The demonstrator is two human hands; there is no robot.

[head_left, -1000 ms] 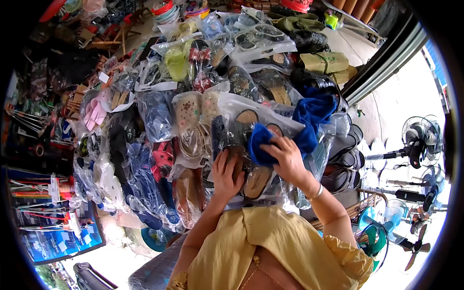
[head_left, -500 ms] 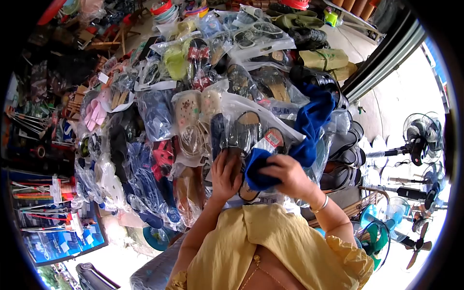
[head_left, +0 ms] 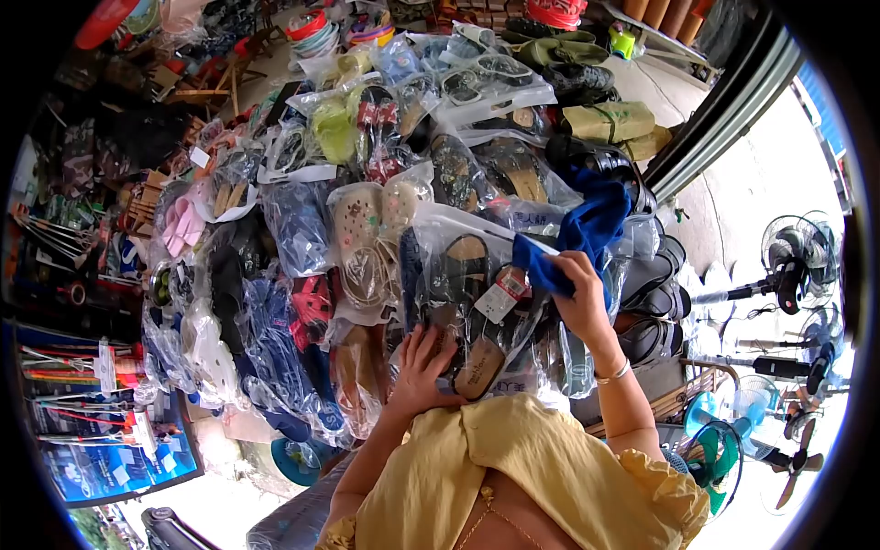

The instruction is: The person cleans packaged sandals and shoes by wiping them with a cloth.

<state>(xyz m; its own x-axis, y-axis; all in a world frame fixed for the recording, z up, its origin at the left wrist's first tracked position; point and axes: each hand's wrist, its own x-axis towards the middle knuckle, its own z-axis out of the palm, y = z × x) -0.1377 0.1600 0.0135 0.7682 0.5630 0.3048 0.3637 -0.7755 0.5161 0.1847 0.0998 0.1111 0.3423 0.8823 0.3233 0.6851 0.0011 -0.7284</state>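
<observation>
My right hand [head_left: 579, 291] is closed on a blue cloth [head_left: 594, 218], whose far part trails up over the pile to the right. Under and left of the cloth lies a clear plastic bag with dark sandals [head_left: 478, 367] in it, and a white and red tag [head_left: 502, 293] shows on it. My left hand [head_left: 423, 368] rests with fingers spread on the lower left part of this bag. Beige clogs [head_left: 357, 220] in plastic lie just beyond my left hand.
Bagged shoes cover the display all round. Black shoes [head_left: 646, 339] line its right edge. Fans [head_left: 797, 266] stand at the far right, beyond a rack. Brushes and tools [head_left: 82, 385] hang at the left, and a dark metal post [head_left: 724, 110] rises at the upper right.
My right hand has moved up and right with the cloth, uncovering the tag and sandals. My left hand has slid slightly down towards me, fingers still spread.
</observation>
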